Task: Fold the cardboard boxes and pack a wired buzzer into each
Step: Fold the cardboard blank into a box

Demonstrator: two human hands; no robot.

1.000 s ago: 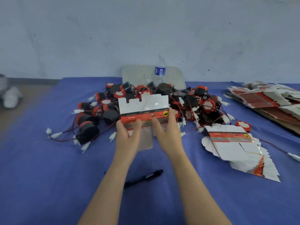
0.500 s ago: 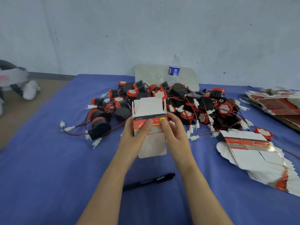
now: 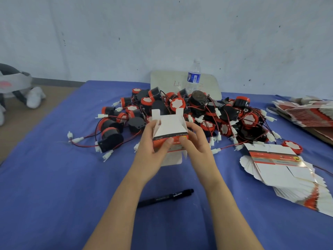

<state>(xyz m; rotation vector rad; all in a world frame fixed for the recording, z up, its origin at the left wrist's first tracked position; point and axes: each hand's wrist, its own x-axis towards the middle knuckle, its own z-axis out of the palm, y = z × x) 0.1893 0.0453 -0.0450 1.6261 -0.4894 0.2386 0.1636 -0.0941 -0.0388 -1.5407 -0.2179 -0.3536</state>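
A red and white cardboard box (image 3: 171, 129) is half opened into a tube above the blue table, its white top flaps standing up and a bottom flap hanging down. My left hand (image 3: 153, 150) grips its left side with the thumb on the red front. My right hand (image 3: 196, 143) grips its right side, thumb also on the front. Behind the box lies a heap of black and red wired buzzers (image 3: 194, 114) with red leads and white plugs. A fanned stack of flat boxes (image 3: 281, 168) lies to the right.
A black pen (image 3: 165, 197) lies on the blue table cloth (image 3: 54, 186) between my forearms. A water bottle (image 3: 193, 77) stands at the back before a pale board (image 3: 165, 82). More flat boxes (image 3: 306, 112) are piled at the far right. The table's left edge drops to the floor.
The flat box has been squeezed open into a squarer tube and its side flaps have spread. Both hands moved slightly closer around it.
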